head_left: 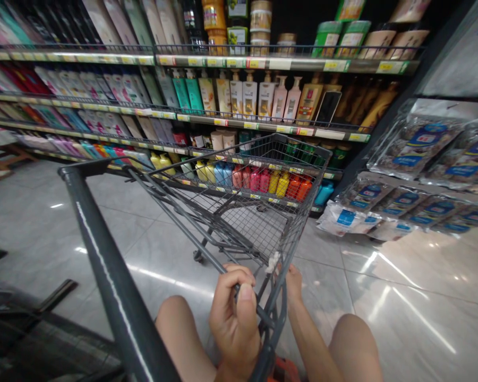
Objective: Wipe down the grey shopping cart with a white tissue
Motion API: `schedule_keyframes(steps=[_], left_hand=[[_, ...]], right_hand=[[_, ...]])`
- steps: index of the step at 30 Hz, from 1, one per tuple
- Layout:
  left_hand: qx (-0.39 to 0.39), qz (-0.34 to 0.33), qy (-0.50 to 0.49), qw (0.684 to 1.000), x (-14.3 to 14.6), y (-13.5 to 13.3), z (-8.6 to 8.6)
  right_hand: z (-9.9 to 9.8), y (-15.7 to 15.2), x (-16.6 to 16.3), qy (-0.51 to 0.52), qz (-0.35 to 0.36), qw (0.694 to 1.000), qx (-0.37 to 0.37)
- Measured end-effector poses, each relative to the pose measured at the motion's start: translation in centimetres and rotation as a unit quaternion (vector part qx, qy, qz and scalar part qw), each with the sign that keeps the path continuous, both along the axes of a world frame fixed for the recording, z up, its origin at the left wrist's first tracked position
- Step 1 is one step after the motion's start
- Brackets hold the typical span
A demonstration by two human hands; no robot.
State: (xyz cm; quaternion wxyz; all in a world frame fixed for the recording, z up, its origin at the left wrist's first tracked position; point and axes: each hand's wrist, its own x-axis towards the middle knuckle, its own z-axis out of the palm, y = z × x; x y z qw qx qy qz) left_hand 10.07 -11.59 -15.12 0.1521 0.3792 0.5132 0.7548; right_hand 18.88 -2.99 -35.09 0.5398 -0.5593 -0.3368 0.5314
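Note:
A grey wire shopping cart (239, 228) stands tilted across my view, with its thick handle (111, 276) at the left. My left hand (236, 310) is closed round a bar of the cart's frame near the handle end, thumb on top. On the cart's right side, my right hand (293, 284) is partly hidden behind the frame. Its fingertips pinch a white crumpled piece (273, 261), like a tissue or cloth, against the wire. My bent knees show on both sides of my arms.
Ahead, shelves (263, 119) hold many pump bottles, tubs and coloured bottles (258, 179). Silvery packs (418, 143) hang on the right. Glossy grey tiles (382, 276) make up the floor. A dark object (35, 334) lies at the lower left, blurred.

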Motion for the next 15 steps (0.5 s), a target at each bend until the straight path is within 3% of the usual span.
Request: schedule_keyframes(steps=[7,15], left_hand=[[0.025,0.003,0.020,0.999,0.3,0.3,-0.5],[0.021,-0.006,0.013,1.000,0.3,0.2,-0.5]], right_hand=[[2.9,-2.2,0.1,0.078,-0.021,0.994,-0.074],[7.0,-5.0,0.5,0.080,0.008,0.994,-0.072]])
